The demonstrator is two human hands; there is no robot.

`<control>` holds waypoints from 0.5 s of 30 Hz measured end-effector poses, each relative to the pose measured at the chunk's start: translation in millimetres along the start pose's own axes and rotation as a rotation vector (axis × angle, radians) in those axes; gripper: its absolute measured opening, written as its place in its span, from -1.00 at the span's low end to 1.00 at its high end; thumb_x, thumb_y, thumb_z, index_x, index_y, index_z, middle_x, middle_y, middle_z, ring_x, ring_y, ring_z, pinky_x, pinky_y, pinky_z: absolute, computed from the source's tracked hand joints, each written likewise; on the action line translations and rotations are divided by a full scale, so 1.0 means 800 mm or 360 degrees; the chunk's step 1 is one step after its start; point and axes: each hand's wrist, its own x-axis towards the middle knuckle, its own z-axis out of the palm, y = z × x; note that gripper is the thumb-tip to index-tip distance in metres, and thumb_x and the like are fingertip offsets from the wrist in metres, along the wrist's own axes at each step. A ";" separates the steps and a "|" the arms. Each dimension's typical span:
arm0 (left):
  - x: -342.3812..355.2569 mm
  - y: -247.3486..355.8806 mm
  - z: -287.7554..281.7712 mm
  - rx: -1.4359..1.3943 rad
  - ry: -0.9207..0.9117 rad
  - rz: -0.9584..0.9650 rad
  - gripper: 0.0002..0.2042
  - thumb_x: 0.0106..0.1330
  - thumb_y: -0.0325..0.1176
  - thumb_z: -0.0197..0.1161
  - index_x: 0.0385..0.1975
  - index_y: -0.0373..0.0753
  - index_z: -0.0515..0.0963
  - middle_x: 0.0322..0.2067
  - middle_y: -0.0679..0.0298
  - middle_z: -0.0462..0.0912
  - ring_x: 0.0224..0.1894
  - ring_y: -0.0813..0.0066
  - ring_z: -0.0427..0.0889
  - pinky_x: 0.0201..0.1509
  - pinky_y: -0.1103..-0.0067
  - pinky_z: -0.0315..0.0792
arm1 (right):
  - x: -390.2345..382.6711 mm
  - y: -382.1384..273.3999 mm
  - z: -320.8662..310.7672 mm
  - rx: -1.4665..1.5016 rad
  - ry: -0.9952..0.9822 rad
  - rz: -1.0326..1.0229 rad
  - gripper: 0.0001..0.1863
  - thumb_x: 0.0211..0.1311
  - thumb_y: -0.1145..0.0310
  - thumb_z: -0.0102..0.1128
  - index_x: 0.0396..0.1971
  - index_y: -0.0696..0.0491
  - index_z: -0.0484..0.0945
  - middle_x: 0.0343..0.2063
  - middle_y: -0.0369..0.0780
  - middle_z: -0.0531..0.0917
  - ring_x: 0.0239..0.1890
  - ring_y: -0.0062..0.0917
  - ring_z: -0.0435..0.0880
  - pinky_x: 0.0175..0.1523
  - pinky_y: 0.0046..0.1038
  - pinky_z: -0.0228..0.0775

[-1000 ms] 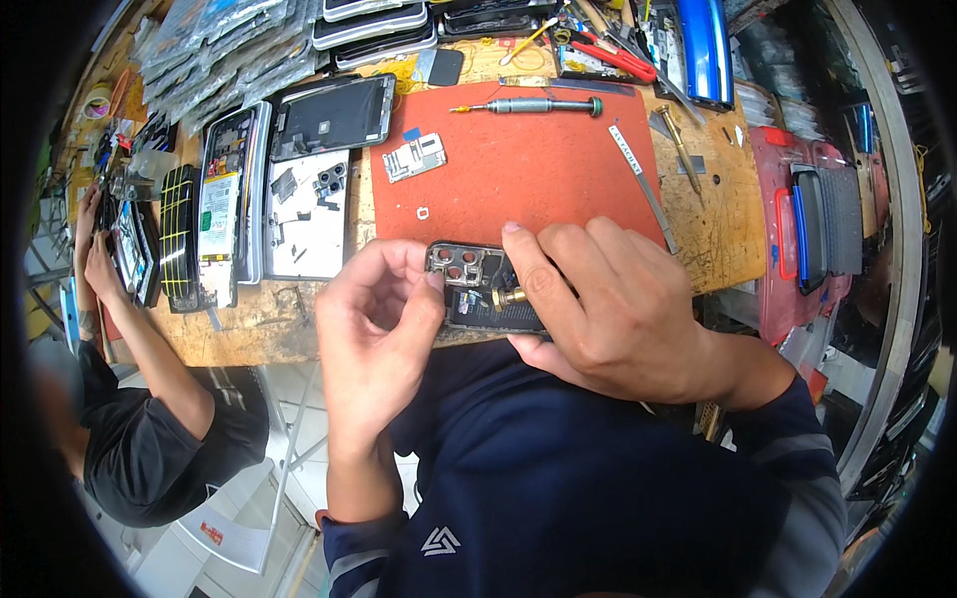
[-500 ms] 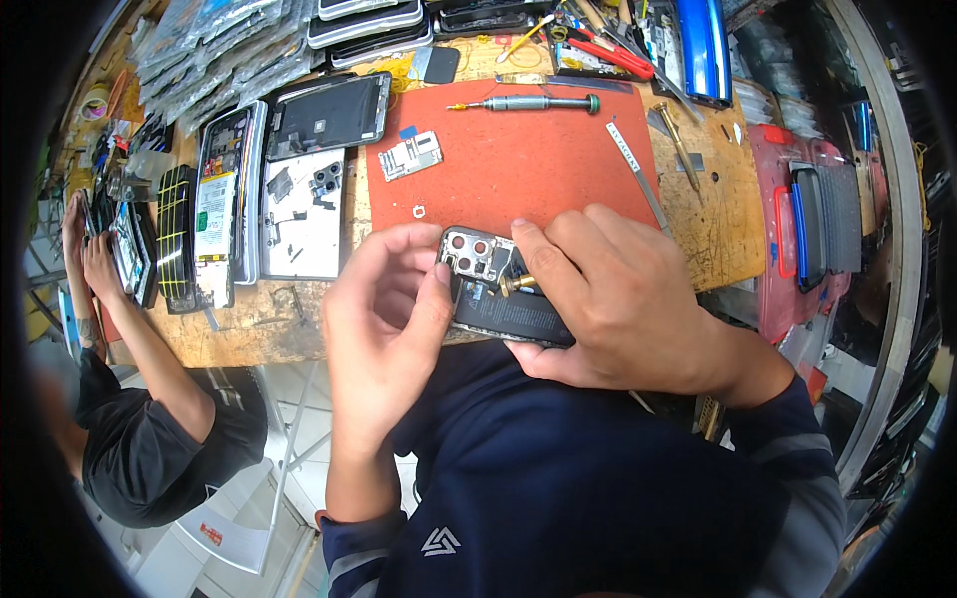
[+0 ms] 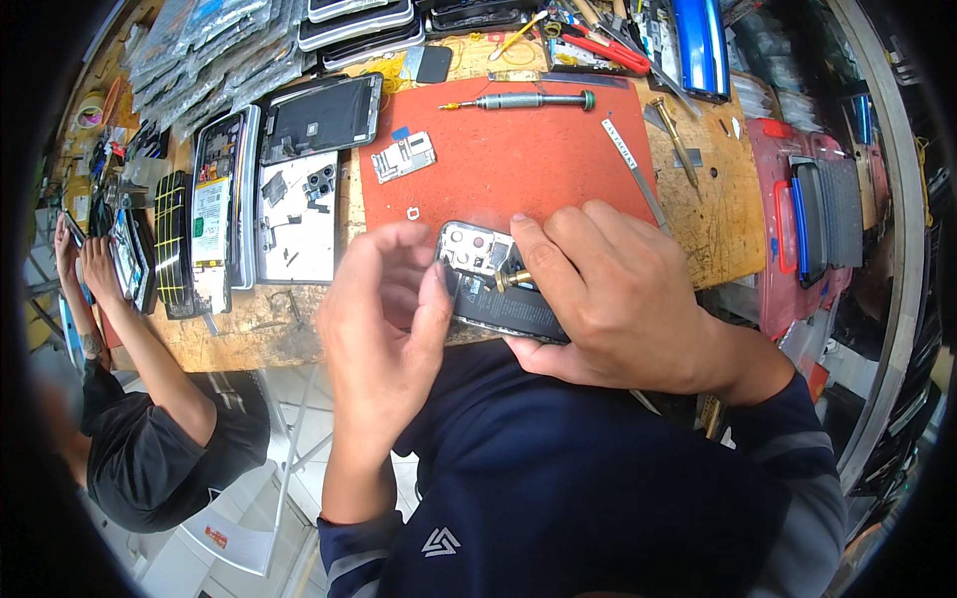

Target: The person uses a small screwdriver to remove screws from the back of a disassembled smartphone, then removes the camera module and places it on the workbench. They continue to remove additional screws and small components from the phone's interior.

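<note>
My right hand grips an opened phone from its right side, above the near edge of the red mat. A black battery and a camera recess with round openings show inside the phone. A short brass-coloured tool sticks out from under my right fingers over the phone; the rest of it is hidden. My left hand is open beside the phone's left end, thumb and fingers apart. Its thumb tip is close to the phone's edge; I cannot tell if they touch.
On the red mat lie a screwdriver, a metal shield plate, a small white frame and a flat metal blade. A white tray of small parts stands left. Further left, another person's hands work at the bench.
My left hand has shifted slightly left and eased off the phone's corner. The phone and my right hand stay nearly in place. The view has shifted a little.
</note>
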 end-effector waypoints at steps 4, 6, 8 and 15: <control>0.001 -0.011 0.010 -0.0659 -0.0064 -0.0300 -0.84 0.55 -0.60 0.31 0.05 -0.40 0.61 -0.20 0.34 0.71 -0.18 0.70 0.67 -0.08 0.68 0.58 | -0.001 -0.001 0.000 -0.0021 -0.0020 -0.0004 -0.07 -0.33 0.09 0.71 0.15 0.26 0.65 -0.24 -0.20 0.53 -0.29 -0.34 0.60 -0.29 -0.28 0.47; 0.002 -0.016 0.006 -0.0733 -0.0139 -0.0352 -0.84 0.56 -0.59 0.29 0.05 -0.41 0.61 -0.19 0.36 0.70 -0.16 0.72 0.65 -0.04 0.70 0.57 | 0.000 -0.001 -0.001 -0.0039 -0.0021 -0.0023 -0.06 -0.33 0.09 0.71 0.16 0.26 0.65 -0.24 -0.20 0.53 -0.29 -0.34 0.60 -0.29 -0.28 0.47; 0.002 -0.019 0.001 -0.0707 -0.0182 -0.0362 -0.86 0.57 -0.58 0.28 0.04 -0.41 0.61 -0.18 0.37 0.71 -0.15 0.74 0.65 -0.01 0.71 0.56 | 0.000 -0.001 -0.002 -0.0057 -0.0018 -0.0047 -0.05 -0.33 0.08 0.71 0.17 0.25 0.65 -0.24 -0.20 0.53 -0.29 -0.34 0.60 -0.29 -0.29 0.47; 0.009 -0.014 0.007 -0.0646 -0.0092 -0.0372 -0.83 0.57 -0.54 0.33 0.06 -0.40 0.61 -0.16 0.35 0.71 -0.18 0.72 0.65 -0.06 0.69 0.56 | -0.003 0.003 -0.002 -0.0129 -0.0074 0.0009 -0.14 -0.23 0.02 0.73 0.07 0.26 0.62 -0.22 -0.20 0.53 -0.14 -0.36 0.61 -0.17 -0.34 0.53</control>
